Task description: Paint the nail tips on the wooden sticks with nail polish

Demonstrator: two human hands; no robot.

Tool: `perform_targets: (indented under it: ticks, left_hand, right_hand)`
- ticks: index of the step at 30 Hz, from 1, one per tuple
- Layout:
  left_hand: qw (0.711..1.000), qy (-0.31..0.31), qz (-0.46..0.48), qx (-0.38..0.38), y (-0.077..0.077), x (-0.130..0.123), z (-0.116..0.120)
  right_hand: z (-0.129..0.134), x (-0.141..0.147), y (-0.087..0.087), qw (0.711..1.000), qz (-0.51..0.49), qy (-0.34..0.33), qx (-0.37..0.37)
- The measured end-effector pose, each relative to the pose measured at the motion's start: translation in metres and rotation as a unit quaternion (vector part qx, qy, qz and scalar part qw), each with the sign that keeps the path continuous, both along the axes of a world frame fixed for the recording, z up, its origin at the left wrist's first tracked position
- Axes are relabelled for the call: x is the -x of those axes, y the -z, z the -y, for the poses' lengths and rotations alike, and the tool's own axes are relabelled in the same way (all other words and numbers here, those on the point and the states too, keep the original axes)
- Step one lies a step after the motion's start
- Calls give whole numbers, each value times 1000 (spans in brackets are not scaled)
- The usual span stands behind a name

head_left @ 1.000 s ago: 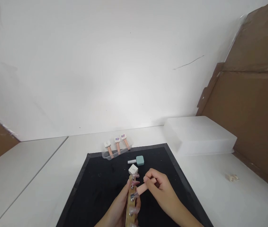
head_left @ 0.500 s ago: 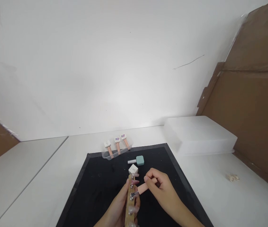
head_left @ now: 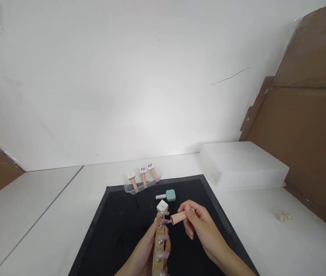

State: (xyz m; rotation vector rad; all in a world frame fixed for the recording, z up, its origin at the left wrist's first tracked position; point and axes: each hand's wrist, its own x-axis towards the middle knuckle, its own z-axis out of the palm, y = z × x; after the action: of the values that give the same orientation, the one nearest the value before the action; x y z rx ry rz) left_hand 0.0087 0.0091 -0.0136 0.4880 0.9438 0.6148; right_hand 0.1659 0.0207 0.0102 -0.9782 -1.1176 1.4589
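Note:
My left hand is wrapped round a wooden strip that bears several translucent nail tips on small metal balls. Between the thumb and fingers of my right hand is a peach brush cap. Its brush points left and meets a pinkish nail tip near the strip's far end. Just beyond that end stands a white square bottle. A mint-green bottle with a pale handle lies behind it.
A clear tray holds three white bottles with peach caps at the mat's back edge. The black mat lies on a white table. At right are a white translucent box and small beige rings.
My right hand has moved the brush away from me, from a nearer nail tip to the pinkish one further along. My left hand and the strip have stayed in place.

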Motion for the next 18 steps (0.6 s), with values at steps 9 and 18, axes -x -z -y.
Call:
perform_targets:
  ticks: [9,18]
  left_hand:
    - [1000,-3,10,-10,1,0,-2]
    - [999,-11,19,-38,5,1,-1]
  right_hand:
    - [0,1,-7,999,-16,-23,22]
    - [3,0,-15,998,36,-54,27]
